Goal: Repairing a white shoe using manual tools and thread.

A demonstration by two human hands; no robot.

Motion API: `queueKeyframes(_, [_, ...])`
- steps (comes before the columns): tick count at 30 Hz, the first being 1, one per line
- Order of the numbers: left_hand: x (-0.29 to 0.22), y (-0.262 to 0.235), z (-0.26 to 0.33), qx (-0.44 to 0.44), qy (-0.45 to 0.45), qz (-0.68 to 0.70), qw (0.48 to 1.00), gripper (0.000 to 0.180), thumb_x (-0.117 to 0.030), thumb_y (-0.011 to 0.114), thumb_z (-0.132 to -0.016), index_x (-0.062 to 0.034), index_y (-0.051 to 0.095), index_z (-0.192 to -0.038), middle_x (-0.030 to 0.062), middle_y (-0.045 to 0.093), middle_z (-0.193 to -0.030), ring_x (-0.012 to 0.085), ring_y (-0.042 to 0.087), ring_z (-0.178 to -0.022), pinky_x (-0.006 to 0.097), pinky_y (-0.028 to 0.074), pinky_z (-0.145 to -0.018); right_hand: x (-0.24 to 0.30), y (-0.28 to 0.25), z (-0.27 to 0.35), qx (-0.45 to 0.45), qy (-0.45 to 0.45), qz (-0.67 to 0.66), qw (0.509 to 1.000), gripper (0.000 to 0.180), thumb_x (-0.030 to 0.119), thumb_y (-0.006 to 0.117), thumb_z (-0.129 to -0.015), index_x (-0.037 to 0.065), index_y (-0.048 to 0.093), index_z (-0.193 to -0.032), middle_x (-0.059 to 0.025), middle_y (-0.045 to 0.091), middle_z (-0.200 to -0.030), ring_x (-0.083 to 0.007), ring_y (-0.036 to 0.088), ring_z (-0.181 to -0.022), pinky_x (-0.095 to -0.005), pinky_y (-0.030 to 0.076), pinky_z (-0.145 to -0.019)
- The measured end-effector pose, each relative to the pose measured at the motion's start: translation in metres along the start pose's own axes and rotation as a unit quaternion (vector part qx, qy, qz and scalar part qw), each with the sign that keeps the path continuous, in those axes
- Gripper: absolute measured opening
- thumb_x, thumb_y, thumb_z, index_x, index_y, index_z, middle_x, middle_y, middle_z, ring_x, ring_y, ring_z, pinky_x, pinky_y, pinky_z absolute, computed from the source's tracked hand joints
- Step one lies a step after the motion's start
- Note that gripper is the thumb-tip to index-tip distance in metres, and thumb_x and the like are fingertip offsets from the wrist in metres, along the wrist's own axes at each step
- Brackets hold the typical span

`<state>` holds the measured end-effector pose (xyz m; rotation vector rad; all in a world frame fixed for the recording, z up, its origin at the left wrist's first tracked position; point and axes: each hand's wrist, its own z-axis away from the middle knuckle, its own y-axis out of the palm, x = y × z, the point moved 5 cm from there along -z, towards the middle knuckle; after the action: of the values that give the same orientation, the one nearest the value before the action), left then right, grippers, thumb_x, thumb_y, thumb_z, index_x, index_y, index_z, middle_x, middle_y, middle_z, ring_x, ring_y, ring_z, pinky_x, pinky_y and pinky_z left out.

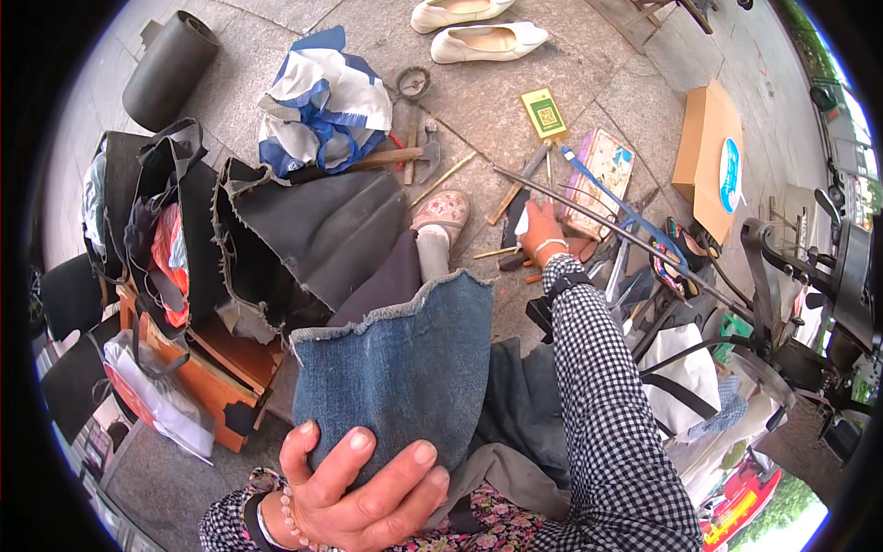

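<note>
A frayed-edged piece of blue denim point(395, 354) covers my lap. My left hand point(368, 492) lies against its near edge, fingers spread apart, a beaded bracelet at the wrist. My right arm stretches forward to the tools on the ground. My right hand point(543, 230) is closed beside a small white thing point(522, 224), which its fingers seem to hold; what it is I cannot make out. Near that hand lie a wooden-handled tool point(517, 189), a flat box with a stained lid point(598, 179) and a long thin metal rod point(625, 235).
Dark sheet material point(322, 230) and bags point(175, 212) lie at the left, with a hammer point(430, 152) and a blue-and-white bag point(322, 106) beyond. Pale shoes point(487, 43) stand at the far side. A cardboard box point(706, 156) and a black metal machine point(809, 285) are at the right. Another person's foot in a pink shoe point(441, 213) rests ahead.
</note>
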<state>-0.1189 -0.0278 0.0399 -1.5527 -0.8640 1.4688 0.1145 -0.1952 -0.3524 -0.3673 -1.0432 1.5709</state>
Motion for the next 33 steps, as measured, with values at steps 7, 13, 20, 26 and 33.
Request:
queueKeyframes(7, [-0.002, -0.002, -0.002, -0.003, 0.001, 0.006, 1.0, 0.03, -0.035, 0.066, -0.066, -0.0207, 0.062, -0.093, 0.0027, 0.056, -0.109, 0.0338, 0.035, -0.121, 0.056, 0.02, -0.101, 0.009, 0.016, 0.004, 0.01, -0.003, 0.023, 1.0, 0.035, 0.003, 0.057, -0.072, 0.01, 0.048, -0.105, -0.0176, 0.046, -0.111, -0.0396, 0.057, -0.088, -0.0459, 0.046, -0.076])
queueKeyframes(13, [0.004, 0.003, 0.0, -0.034, 0.018, -0.002, 0.999, 0.029, -0.036, 0.066, -0.069, -0.0205, 0.062, -0.093, 0.0034, 0.056, -0.109, 0.034, 0.035, -0.121, 0.056, 0.021, -0.1, 0.019, 0.006, 0.022, -0.058, -0.157, 0.07, 0.983, 0.027, 0.002, 0.057, -0.069, 0.013, 0.053, -0.094, -0.0125, 0.05, -0.091, -0.0335, 0.054, -0.088, -0.0436, 0.045, -0.072])
queueKeyframes(20, [0.001, -0.003, -0.002, -0.009, -0.01, -0.007, 1.0, 0.029, -0.037, 0.066, -0.069, -0.0211, 0.063, -0.093, 0.0029, 0.055, -0.109, 0.0337, 0.034, -0.122, 0.056, 0.022, -0.099, 0.037, 0.037, 0.028, 0.03, -0.297, 0.172, 0.939, 0.026, 0.009, 0.061, -0.066, 0.014, 0.059, -0.091, -0.007, 0.053, -0.089, -0.0259, 0.053, -0.089, -0.0382, 0.043, -0.071])
queueKeyframes(26, [0.001, 0.003, -0.006, -0.076, 0.014, 0.0, 0.997, 0.028, -0.032, 0.065, -0.07, -0.0193, 0.062, -0.095, 0.0003, 0.058, -0.108, 0.0308, 0.039, -0.117, 0.053, 0.024, -0.098, 0.039, 0.032, 0.027, 0.063, -0.3, 0.195, 0.932, 0.016, 0.013, 0.057, -0.072, 0.013, 0.062, -0.087, -0.0092, 0.057, -0.085, -0.0269, 0.057, -0.085, -0.0388, 0.044, -0.073])
queueKeyframes(33, [-0.009, 0.006, -0.021, -0.113, 0.017, 0.07, 0.991, 0.026, -0.024, 0.064, -0.071, -0.013, 0.062, -0.095, 0.0036, 0.057, -0.115, 0.0287, 0.046, -0.114, 0.049, 0.027, -0.097, 0.017, -0.031, 0.012, -0.052, -0.17, -0.045, 0.983, 0.026, 0.018, 0.057, -0.076, 0.005, 0.056, -0.098, -0.0139, 0.062, -0.086, -0.0295, 0.062, -0.077, -0.0387, 0.049, -0.065])
